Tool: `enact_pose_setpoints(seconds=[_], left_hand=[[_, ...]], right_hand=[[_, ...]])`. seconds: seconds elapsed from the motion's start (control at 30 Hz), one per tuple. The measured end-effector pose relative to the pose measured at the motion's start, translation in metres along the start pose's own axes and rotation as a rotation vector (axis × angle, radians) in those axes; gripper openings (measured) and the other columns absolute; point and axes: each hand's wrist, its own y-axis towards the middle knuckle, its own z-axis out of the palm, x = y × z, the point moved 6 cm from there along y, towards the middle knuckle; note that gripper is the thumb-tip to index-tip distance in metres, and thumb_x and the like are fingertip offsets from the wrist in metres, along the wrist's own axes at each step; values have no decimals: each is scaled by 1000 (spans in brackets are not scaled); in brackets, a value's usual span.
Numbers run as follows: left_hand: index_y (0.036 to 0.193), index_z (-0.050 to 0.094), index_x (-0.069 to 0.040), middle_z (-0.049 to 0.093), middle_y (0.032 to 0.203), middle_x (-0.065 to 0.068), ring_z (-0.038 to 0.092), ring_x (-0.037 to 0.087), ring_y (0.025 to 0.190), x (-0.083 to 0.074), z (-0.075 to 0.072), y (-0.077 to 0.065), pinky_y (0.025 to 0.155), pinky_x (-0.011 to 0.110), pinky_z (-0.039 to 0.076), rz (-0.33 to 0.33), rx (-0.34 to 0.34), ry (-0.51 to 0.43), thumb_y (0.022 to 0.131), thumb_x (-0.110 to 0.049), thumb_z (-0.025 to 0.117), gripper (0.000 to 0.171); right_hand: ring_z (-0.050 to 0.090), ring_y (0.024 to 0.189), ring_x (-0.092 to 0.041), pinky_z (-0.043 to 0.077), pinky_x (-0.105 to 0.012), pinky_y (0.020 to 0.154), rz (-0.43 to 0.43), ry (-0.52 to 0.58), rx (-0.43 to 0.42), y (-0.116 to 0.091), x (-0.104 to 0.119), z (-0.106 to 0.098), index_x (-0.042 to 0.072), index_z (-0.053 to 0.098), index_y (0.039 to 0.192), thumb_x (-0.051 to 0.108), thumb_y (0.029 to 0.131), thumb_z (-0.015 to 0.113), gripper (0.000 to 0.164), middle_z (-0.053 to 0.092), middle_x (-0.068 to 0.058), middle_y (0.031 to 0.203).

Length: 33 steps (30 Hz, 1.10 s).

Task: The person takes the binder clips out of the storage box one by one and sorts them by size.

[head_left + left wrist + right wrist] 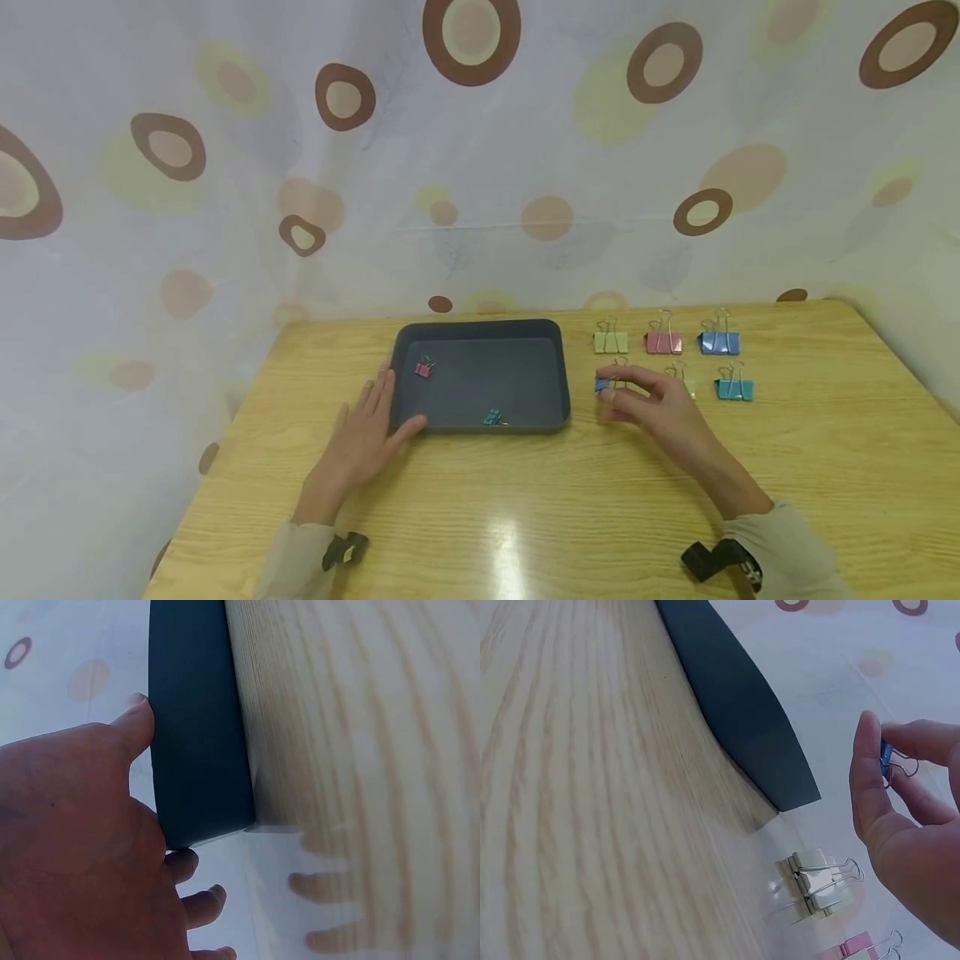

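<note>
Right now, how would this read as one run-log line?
left hand: touches tray | right hand: pinches small blue clip | inside tray: pink clip, teal clip

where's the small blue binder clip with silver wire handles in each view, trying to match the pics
Head: the small blue binder clip is right of centre, pinched in the bare right hand.
Left wrist: not in it.
Right wrist: right side, above mid-height, held by that same hand.
Shared landmark: the shallow dark grey rectangular tray, visible in all three.
</note>
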Motion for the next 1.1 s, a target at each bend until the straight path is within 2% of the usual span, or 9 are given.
enact_pose_setpoints(seconds=[0.13, 0.3, 0.5, 0.63, 0.73, 0.87, 1.1], left_hand=[[163, 8, 0, 5, 171, 15, 12, 40, 155, 0, 0, 0, 117, 73, 12, -4, 0, -7, 104, -63, 44, 94], [164, 7, 0, 5, 171, 14, 13, 40, 155, 1, 1, 0, 117, 72, 12, -2, -9, -2, 103, -64, 43, 95], [164, 7, -1, 4, 171, 14, 12, 39, 156, 3, 2, 1, 117, 72, 11, 0, -11, 0, 103, -65, 42, 95], [164, 7, -1, 4, 171, 14, 11, 39, 156, 4, 2, 2, 117, 72, 11, 0, -12, -4, 103, -65, 42, 95], [163, 6, 0, 2, 171, 15, 10, 39, 156, 5, 3, 1, 117, 72, 11, -1, 2, 0, 103, -65, 42, 95], [163, 5, 0, 1, 171, 15, 9, 40, 156, 5, 3, 0, 117, 72, 10, -5, 14, 3, 104, -64, 42, 95], [163, 7, 0, 4, 171, 15, 11, 40, 156, 3, 0, 2, 118, 71, 11, 4, -2, 1, 103, -65, 41, 95]], right_hand=[[71, 109, -22, 57, -42, 93, 28, -27, -34, 0, 1, -3, -9, 57, 138, 17, 100, 69, 47, 60, -12, 138], [70, 112, -16, 58, -35, 91, 7, -88, -56, -3, 4, -9, -7, 58, 139, 19, 101, 69, 48, 65, -2, 134], [69, 113, -12, 59, -34, 89, -26, -148, -51, -8, 6, -15, -6, 56, 142, 18, 102, 67, 48, 61, -7, 142], [71, 110, -14, 61, -37, 85, -26, -139, -43, -12, 6, -18, -5, 58, 141, 16, 103, 66, 45, 66, 0, 135], [73, 106, -19, 62, -40, 81, -12, -124, -19, -15, 4, -17, -6, 59, 138, 13, 103, 65, 41, 70, 1, 128], [72, 106, -19, 62, -41, 81, 1, -138, 2, -17, 1, -15, -6, 59, 139, 14, 103, 64, 40, 69, -2, 128], [71, 107, -16, 61, -36, 82, -9, -179, -40, -19, 1, -21, -4, 59, 139, 14, 104, 62, 40, 65, 0, 127]])
